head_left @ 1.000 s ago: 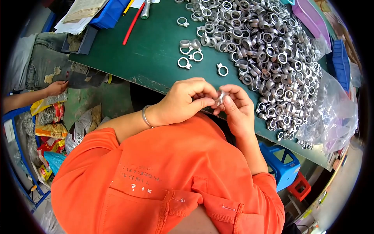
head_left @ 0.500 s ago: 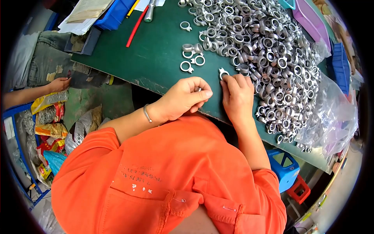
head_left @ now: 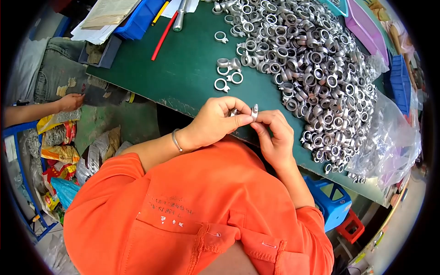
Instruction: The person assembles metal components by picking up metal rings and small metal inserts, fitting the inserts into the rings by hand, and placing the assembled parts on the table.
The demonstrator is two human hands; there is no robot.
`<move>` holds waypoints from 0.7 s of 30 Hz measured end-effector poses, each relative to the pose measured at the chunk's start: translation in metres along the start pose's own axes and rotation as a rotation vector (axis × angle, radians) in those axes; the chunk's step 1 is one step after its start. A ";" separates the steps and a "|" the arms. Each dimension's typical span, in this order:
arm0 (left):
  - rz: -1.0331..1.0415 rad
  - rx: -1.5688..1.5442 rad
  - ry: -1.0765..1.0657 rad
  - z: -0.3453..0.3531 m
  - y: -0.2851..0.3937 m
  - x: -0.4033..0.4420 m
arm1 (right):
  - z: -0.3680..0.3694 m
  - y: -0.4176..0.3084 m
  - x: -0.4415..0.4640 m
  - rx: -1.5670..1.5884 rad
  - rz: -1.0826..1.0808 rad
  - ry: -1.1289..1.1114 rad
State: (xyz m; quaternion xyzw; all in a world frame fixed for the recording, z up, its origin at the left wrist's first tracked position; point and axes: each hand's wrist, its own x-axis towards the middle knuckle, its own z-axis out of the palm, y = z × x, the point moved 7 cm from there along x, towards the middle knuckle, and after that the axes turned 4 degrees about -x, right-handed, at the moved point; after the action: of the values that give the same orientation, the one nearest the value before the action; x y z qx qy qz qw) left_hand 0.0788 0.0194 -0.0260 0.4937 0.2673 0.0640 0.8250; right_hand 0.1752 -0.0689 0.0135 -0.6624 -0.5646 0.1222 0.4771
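My right hand [head_left: 277, 135] pinches a small metal ring with a stub [head_left: 255, 112] between thumb and fingers, above the table's front edge. My left hand [head_left: 215, 120], with a bracelet on its wrist, is closed beside it; its thumb and fingertips meet the ring's left side. A bit of grey metal [head_left: 234, 112] shows within the left fingers, mostly hidden, and its kind is unclear. Several loose rings [head_left: 222, 85] lie on the green table [head_left: 183, 68] beyond my left hand. To the right spreads a large heap of similar rings [head_left: 316, 73].
A red pen [head_left: 164, 36] and a metal-shafted tool [head_left: 179, 17] lie at the back left by a blue bin [head_left: 137, 20]. Clear plastic bags [head_left: 389, 137] border the heap. A blue stool [head_left: 334, 201] stands below the table. Another person's hand [head_left: 72, 101] is at left.
My right hand has lifted a ring off the table and brought it left and nearer to me, against my left fingertips. The view has shifted slightly.
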 end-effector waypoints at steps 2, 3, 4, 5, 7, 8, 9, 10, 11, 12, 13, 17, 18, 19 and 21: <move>0.219 0.246 0.032 -0.001 0.012 -0.002 | 0.004 0.013 -0.007 0.159 0.131 0.021; 0.217 0.243 0.033 -0.001 0.012 -0.002 | 0.006 0.022 -0.011 0.317 0.259 0.043; 0.308 0.305 0.025 0.002 0.018 -0.005 | 0.006 0.020 -0.010 0.316 0.261 0.040; 0.399 0.368 0.015 0.004 0.024 -0.007 | 0.008 0.025 -0.011 0.486 0.418 0.047; 0.436 0.402 0.007 0.007 0.029 -0.010 | 0.013 0.031 -0.014 0.666 0.554 0.020; 0.476 0.438 -0.001 0.009 0.032 -0.011 | 0.012 0.030 -0.013 0.665 0.557 0.021; 0.474 0.438 -0.002 0.009 0.031 -0.011 | 0.014 0.030 -0.012 0.736 0.600 -0.008; 0.483 0.450 -0.006 0.009 0.031 -0.010 | 0.017 0.029 -0.013 0.808 0.643 -0.038; 0.492 0.462 -0.010 0.010 0.031 -0.010 | 0.018 0.030 -0.013 0.805 0.629 -0.050; 0.491 0.460 -0.011 0.009 0.030 -0.010 | 0.018 0.030 -0.013 0.805 0.631 -0.050; 0.516 0.459 -0.019 0.010 0.030 -0.010 | 0.019 0.030 -0.013 0.836 0.628 -0.064; 0.528 0.517 -0.038 0.012 0.033 -0.011 | 0.019 0.030 -0.014 0.950 0.634 -0.011; 0.528 0.517 -0.035 0.012 0.033 -0.012 | 0.021 0.028 -0.013 0.950 0.634 -0.014; 0.293 0.283 0.014 0.003 0.019 -0.006 | 0.015 0.022 -0.008 0.892 0.514 0.077; -0.011 -0.120 0.050 -0.004 -0.003 -0.001 | 0.001 0.009 0.003 0.474 0.216 0.109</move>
State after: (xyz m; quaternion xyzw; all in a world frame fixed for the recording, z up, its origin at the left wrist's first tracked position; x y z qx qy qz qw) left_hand 0.0750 0.0207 -0.0302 0.4402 0.2861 0.0878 0.8466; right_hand 0.1808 -0.0652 0.0072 -0.5941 -0.4195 0.2655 0.6329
